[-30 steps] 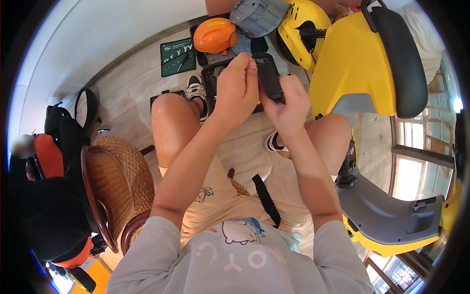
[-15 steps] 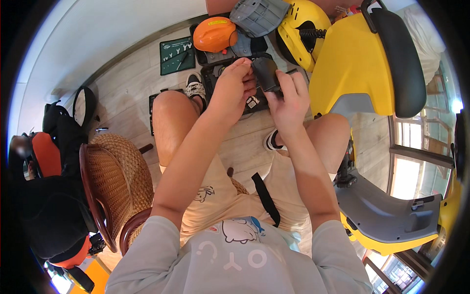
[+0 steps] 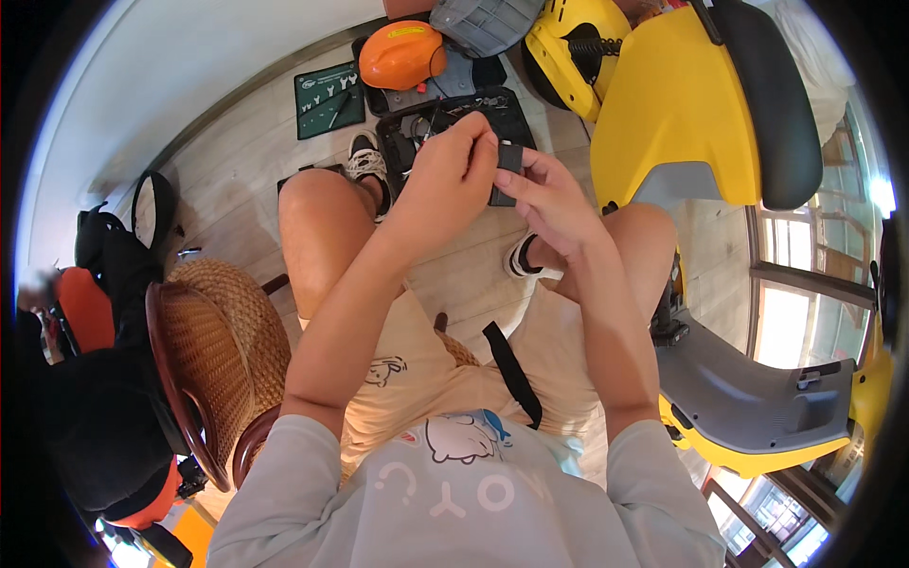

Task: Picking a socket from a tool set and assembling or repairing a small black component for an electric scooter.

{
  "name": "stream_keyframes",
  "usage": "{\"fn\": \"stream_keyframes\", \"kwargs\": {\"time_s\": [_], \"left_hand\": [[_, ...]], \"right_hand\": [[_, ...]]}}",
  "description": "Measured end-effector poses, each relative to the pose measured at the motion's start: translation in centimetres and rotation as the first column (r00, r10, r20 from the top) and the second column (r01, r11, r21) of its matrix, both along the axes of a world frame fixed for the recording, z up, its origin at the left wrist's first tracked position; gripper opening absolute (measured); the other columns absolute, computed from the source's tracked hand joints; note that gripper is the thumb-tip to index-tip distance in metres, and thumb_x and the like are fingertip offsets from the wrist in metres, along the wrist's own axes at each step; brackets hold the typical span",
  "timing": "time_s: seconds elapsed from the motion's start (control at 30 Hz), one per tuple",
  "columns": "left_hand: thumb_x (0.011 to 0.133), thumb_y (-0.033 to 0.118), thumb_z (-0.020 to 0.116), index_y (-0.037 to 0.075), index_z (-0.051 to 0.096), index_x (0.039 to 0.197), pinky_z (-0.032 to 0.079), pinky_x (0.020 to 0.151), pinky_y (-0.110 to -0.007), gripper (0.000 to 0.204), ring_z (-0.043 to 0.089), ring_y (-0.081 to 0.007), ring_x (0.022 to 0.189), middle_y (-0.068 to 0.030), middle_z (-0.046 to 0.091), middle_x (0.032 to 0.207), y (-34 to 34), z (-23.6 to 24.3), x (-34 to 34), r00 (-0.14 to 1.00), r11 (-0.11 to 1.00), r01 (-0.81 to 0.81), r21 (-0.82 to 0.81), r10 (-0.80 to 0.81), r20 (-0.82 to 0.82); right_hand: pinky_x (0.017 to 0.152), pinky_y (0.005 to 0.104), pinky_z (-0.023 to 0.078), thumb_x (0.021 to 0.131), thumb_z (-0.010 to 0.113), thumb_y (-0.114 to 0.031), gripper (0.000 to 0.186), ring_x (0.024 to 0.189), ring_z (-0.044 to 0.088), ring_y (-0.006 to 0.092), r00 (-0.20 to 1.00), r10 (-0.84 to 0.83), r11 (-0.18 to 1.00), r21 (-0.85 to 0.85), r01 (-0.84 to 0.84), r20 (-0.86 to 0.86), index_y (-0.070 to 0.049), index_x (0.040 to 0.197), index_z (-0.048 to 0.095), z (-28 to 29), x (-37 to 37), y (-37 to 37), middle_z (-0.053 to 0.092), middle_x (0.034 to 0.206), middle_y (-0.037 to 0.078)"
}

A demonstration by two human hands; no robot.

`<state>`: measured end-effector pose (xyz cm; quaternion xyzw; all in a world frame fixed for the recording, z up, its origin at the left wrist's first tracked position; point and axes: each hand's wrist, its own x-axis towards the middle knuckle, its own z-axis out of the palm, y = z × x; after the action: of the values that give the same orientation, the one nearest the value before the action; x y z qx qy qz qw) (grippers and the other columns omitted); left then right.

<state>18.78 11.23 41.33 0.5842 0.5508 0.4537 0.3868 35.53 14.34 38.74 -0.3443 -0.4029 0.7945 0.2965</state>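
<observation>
In front of me, above the tool case, my right hand (image 3: 554, 194) grips a small black box-like part (image 3: 509, 158) between thumb and fingers. Its exact kind cannot be made out. Close against the part's left side is my left hand (image 3: 453, 175), its fingers curled and pinched together. Whatever lies in that pinch is hidden by the fingers. Below the hands an open black tool case (image 3: 516, 118) rests on the floor, with dark tools inside it partly covered by my left hand.
An orange helmet (image 3: 402, 55) lies on the case's far side, left of a grey plastic panel (image 3: 483, 30). A green wrench pouch (image 3: 329, 99) is on the floor. Yellow scooter bodywork (image 3: 672, 114) stands at right. A wicker chair (image 3: 222, 360) is at left.
The black part has been turned and now shows a smaller face. My right hand has rolled palm-up and lowered slightly; my left hand has closed in beside the part. The view has shifted slightly.
</observation>
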Motion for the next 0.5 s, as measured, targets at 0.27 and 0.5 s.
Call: {"fn": "stream_keyframes", "kwargs": {"time_s": [0.27,0.5], "left_hand": [[0.105,0.018,0.047,0.006,0.053,0.101,0.043,0.072,-0.022,0.014,0.043,-0.0048,0.078,0.0057,0.047,0.089,0.2,-0.7,0.0,0.942,0.977,0.073,-0.201,-0.001,0.335],[0.104,0.019,0.052,0.003,0.057,0.117,0.044,0.070,-0.023,0.021,0.044,-0.0058,0.076,0.0045,0.045,0.088,0.1,-0.4,-0.8,0.791,0.925,0.145,-0.350,0.104,0.603]], "right_hand": [[0.067,0.0220,0.040,0.074,0.088,-0.012,0.054,0.077,0.046,0.0055,0.949,-0.226,0.887,0.449,0.107,0.220,-0.006,0.123,0.065,-0.2,-0.1,0.8,0.053,0.089,-0.005],[0.066,0.0247,0.041,0.061,0.090,-0.011,0.066,0.075,0.047,0.0142,0.779,-0.566,0.382,0.923,-0.043,0.271,-0.011,0.122,0.065,1.5,0.1,0.8,0.046,0.087,0.002]]}}
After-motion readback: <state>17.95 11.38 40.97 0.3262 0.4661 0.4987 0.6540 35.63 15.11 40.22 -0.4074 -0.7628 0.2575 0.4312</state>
